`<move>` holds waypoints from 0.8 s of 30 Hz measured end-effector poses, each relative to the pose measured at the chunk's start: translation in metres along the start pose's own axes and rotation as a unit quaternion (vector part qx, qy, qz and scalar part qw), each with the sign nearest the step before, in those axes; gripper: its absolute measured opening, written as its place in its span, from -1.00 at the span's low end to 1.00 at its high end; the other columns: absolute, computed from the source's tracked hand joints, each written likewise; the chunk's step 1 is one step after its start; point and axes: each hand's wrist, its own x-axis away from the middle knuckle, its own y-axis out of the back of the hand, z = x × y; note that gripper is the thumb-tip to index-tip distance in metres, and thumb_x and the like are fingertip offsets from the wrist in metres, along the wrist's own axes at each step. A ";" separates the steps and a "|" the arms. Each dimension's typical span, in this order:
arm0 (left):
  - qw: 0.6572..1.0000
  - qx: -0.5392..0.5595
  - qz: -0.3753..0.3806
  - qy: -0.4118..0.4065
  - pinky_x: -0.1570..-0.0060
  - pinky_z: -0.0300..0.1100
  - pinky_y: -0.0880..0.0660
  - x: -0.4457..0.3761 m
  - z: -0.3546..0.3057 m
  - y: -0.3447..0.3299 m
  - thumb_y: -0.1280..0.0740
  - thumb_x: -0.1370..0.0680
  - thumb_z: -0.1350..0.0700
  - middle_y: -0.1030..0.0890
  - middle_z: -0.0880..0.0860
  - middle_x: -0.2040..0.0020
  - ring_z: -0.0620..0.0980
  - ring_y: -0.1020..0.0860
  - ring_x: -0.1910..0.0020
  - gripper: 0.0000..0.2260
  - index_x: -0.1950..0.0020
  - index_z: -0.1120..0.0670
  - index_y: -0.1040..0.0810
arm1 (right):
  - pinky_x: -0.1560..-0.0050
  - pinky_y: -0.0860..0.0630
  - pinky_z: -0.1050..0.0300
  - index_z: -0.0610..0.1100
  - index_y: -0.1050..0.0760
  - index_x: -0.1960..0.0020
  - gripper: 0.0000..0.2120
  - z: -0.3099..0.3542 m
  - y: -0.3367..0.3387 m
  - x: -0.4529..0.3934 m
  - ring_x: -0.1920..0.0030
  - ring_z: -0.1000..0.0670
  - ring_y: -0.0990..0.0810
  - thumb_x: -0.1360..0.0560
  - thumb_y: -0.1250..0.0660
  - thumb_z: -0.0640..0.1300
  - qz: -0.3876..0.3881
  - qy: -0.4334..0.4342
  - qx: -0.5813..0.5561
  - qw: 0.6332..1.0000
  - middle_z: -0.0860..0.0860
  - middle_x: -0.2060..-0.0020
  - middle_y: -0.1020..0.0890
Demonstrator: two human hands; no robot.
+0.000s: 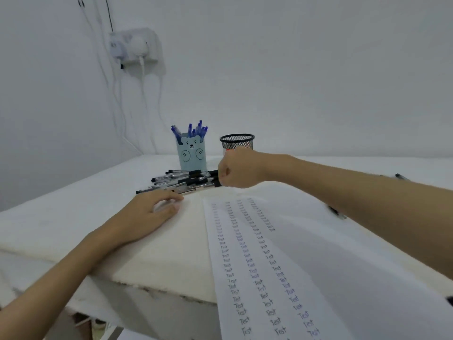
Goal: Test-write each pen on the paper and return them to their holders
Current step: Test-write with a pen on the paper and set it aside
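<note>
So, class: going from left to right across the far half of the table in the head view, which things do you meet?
Wall socket → black pen pile → bear pen holder → black mesh cup.

Sheet of white paper (306, 253) lying flat, running off the near edge of the table, with four columns of handwritten "Test" down its left part. Beyond its far left corner, a heap of black-capped clear pens (181, 181) lies on its side, fanned out, tips pointing left. Behind the heap stands a pale blue bear-faced holder (192, 153), upright, blue pens (195, 130) bristling out of its top. Just to its right, a black mesh cup (236, 141), upright, lower half hidden. One more black pen (402, 177) lies far right on the table.
</note>
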 end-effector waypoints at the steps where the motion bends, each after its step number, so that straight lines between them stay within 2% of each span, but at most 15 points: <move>1: 1.000 0.001 -0.008 0.008 -0.02 -0.68 -0.17 0.003 0.007 0.002 -0.29 -0.57 0.11 -0.48 -0.33 -0.09 -0.27 -0.43 -0.16 -0.82 -0.11 -0.12 -0.55 | -0.13 -0.52 -0.01 -0.29 -0.56 -0.11 -0.71 0.009 -0.006 -0.014 -0.02 -0.12 -0.55 -0.53 -0.14 -0.22 0.013 0.017 0.015 1.000 -0.18 -0.07 -0.61; 3: 0.999 0.018 -0.018 0.023 -0.02 -0.68 -0.17 0.007 0.016 0.001 -0.30 -0.56 0.13 -0.48 -0.34 -0.09 -0.27 -0.44 -0.16 -0.81 -0.06 -0.17 -0.54 | -0.12 -0.52 0.03 -0.25 -0.52 -0.18 -0.69 0.024 -0.019 -0.037 -0.10 -0.14 -0.53 -0.53 -0.10 -0.25 0.013 0.039 0.046 0.998 -0.15 -0.11 -0.58; 6: 0.999 0.020 -0.030 0.027 -0.02 -0.69 -0.17 0.006 0.019 -0.002 -0.29 -0.56 0.14 -0.52 -0.23 -0.14 -0.27 -0.43 -0.16 -0.80 -0.10 -0.11 -0.57 | 0.15 -0.43 0.09 -0.21 -0.48 -0.17 -0.73 0.037 -0.037 -0.062 -0.02 -0.12 -0.48 -0.52 -0.13 -0.27 -0.023 0.050 0.065 0.996 -0.12 0.01 -0.54; 7: 0.999 0.020 -0.034 0.028 -0.03 -0.69 -0.16 0.005 0.020 -0.003 -0.29 -0.56 0.14 -0.52 -0.21 -0.15 -0.27 -0.43 -0.17 -0.80 -0.13 -0.07 -0.58 | 0.17 -0.38 0.09 -0.20 -0.48 -0.17 -0.73 0.040 -0.044 -0.068 -0.03 -0.11 -0.46 -0.51 -0.15 -0.27 -0.041 0.053 0.073 0.995 -0.12 0.00 -0.53; 10: 0.999 0.017 -0.035 0.027 -0.03 -0.68 -0.17 0.005 0.022 -0.003 -0.28 -0.56 0.14 -0.53 -0.16 -0.16 -0.26 -0.42 -0.16 -0.78 -0.18 0.00 -0.58 | 0.11 -0.36 0.11 -0.18 -0.47 -0.18 -0.74 0.039 -0.060 -0.081 -0.10 -0.09 -0.43 -0.50 -0.22 -0.28 -0.090 0.071 0.123 0.986 -0.09 -0.05 -0.53; 14: 0.999 0.020 -0.035 0.035 -0.06 -0.59 -0.22 0.005 0.023 -0.003 -0.27 -0.57 0.11 -0.54 -0.15 -0.18 -0.26 -0.43 -0.16 -0.78 -0.19 -0.03 -0.56 | 0.03 -0.37 0.10 -0.19 -0.50 -0.10 -0.81 0.037 -0.067 -0.086 -0.08 -0.06 -0.41 -0.50 -0.25 -0.27 -0.145 0.110 0.157 0.971 -0.07 -0.01 -0.56; 17: 0.998 0.022 -0.033 0.037 -0.16 -0.41 -0.27 0.004 0.024 -0.003 -0.27 -0.56 0.10 -0.55 -0.13 -0.19 -0.22 -0.44 -0.19 -0.78 -0.19 -0.03 -0.56 | -0.01 -0.40 0.08 -0.21 -0.50 -0.06 -0.84 0.038 -0.067 -0.086 -0.07 -0.07 -0.41 -0.50 -0.23 -0.30 -0.152 0.115 0.161 0.968 -0.08 0.00 -0.57; 21: 0.998 0.023 -0.035 0.036 -0.22 -0.34 -0.30 0.005 0.024 -0.003 -0.27 -0.56 0.11 -0.56 -0.12 -0.19 -0.19 -0.45 -0.20 -0.78 -0.18 -0.02 -0.56 | 0.07 -0.39 0.08 -0.19 -0.39 0.00 -0.84 0.035 -0.057 -0.079 -0.02 -0.10 -0.43 -0.46 -0.19 -0.36 -0.129 0.079 0.093 0.984 -0.15 -0.02 -0.54; 24: 0.999 0.022 -0.033 0.032 -0.21 -0.33 -0.30 0.006 0.027 -0.003 -0.27 -0.57 0.08 -0.56 -0.13 -0.18 -0.18 -0.46 -0.20 -0.80 -0.17 -0.03 -0.57 | 0.13 -0.37 0.12 -0.23 -0.38 -0.14 -0.74 0.027 -0.039 -0.063 0.06 -0.06 -0.41 -0.46 -0.21 -0.37 -0.095 0.043 0.038 0.994 -0.13 -0.02 -0.53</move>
